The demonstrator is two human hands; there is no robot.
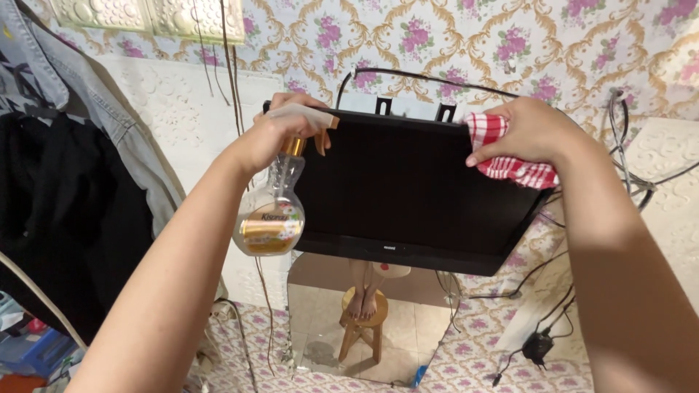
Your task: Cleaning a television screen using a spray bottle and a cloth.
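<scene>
Head view: two hands at a wall-mounted flat screen [408, 189].
Left hand [280, 131], centre-left of frame, is closed around the neck of a clear spray bottle [271, 211] hanging below it. Right hand [535, 131], upper right, presses a red-checked cloth [510, 164] against the screen's top right corner.

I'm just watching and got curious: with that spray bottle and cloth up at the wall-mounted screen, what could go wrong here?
1. The left hand holds the clear spray bottle right at the black flat screen; liquid might run into its lower frame.
2. The right hand presses the red checked cloth on the tilted screen's top corner, which may strain the wall brackets.
3. Loose cables hang beside that arm and could snag.
</scene>
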